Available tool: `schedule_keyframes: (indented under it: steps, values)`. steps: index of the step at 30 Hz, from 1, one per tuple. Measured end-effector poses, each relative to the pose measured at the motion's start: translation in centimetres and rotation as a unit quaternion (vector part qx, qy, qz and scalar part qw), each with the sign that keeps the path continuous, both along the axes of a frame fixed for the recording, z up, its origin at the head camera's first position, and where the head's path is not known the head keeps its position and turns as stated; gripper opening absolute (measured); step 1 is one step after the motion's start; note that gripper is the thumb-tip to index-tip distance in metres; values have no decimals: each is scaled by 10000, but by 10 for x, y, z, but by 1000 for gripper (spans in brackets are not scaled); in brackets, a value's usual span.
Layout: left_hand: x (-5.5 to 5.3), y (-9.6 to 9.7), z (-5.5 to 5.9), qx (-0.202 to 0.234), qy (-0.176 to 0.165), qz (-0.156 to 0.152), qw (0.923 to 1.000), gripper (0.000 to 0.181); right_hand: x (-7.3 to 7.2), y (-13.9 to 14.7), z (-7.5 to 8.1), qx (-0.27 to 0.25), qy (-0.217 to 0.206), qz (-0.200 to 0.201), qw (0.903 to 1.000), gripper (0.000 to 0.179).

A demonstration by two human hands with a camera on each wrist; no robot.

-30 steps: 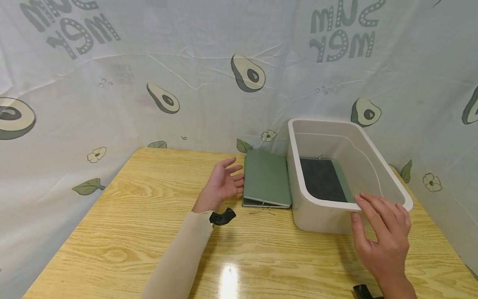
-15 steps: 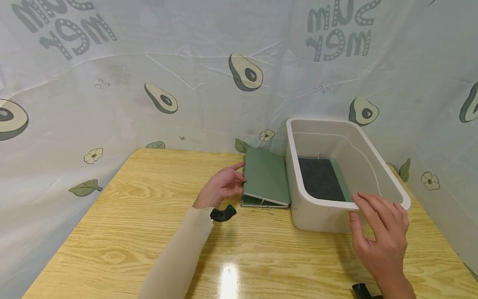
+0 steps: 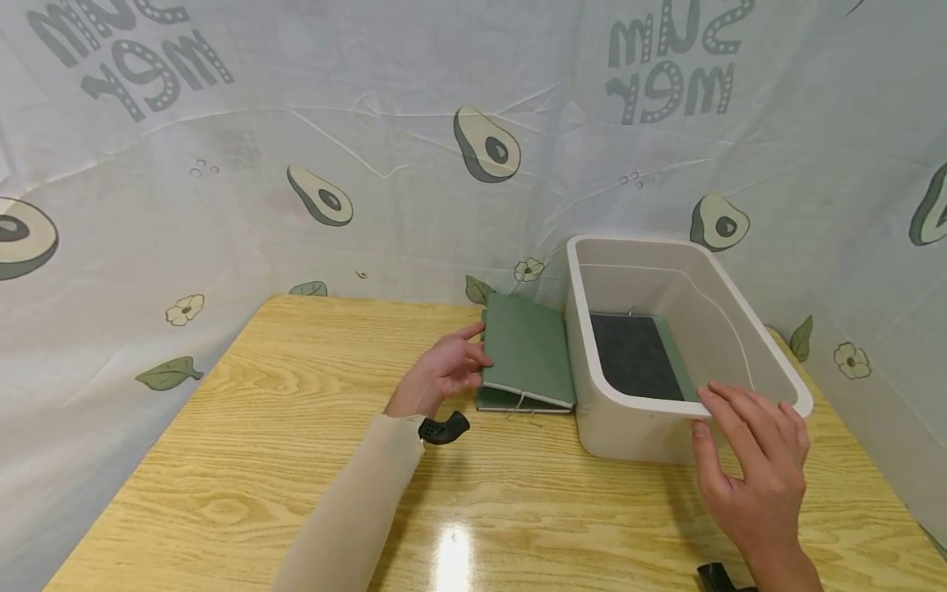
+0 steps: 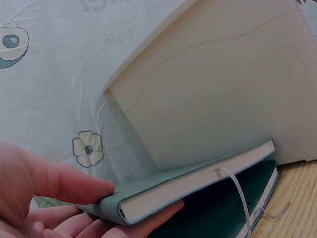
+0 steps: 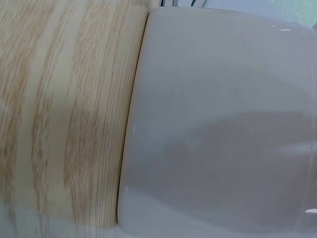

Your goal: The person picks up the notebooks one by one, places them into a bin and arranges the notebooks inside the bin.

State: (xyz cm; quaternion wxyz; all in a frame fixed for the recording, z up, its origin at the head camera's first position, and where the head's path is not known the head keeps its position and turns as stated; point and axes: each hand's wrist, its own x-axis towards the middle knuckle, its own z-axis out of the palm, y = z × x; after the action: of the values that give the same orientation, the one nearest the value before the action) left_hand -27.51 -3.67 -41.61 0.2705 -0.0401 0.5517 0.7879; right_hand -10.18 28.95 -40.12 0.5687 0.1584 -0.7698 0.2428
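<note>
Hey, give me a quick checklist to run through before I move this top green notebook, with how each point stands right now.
1. Grip: ok. Left hand pinches the upper green notebook at its left edge, thumb above, fingers beneath.
2. Notebook level: not ok. It tilts, left edge raised.
3. Fully separated from the lower green notebook: cannot tell; their right edges lie close.
4. Ribbon bookmark tucked in: not ok. It hangs out.
5. Bin standing on the table: ok. Its opening is uncovered.
6. Right hand steadying the bin: cannot tell. Fingertips are at the near rim; pressure doesn't show.
</note>
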Motion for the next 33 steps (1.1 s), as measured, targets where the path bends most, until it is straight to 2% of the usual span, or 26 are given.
schedule_keyframes:
  steps: [4, 8, 16, 21, 27, 33]
  values:
    - [2, -3, -2, 230, 92, -85, 9997, 87, 0, 0, -1, 11, 3, 6, 10000, 49]
    - [5, -7, -1, 399, -10, -34, 9992, 83, -2, 4, -5, -1, 24, 1, 10000, 47]
    - [8, -11, 6, 748, -23, 105, 9971, 87, -3, 11, -13, -10, 18, -6, 10000, 42]
    - [10, -18, 10, 734, 16, 125, 9972, 86, -2, 8, -11, -26, 33, 8, 10000, 44]
    - [13, -28, 19, 770, 151, 125, 9968, 82, 0, 0, -2, -58, 75, 30, 10000, 48]
    - [13, -35, 33, 1015, 128, 466, 9937, 81, -2, 5, -7, -8, 78, 39, 10000, 45]
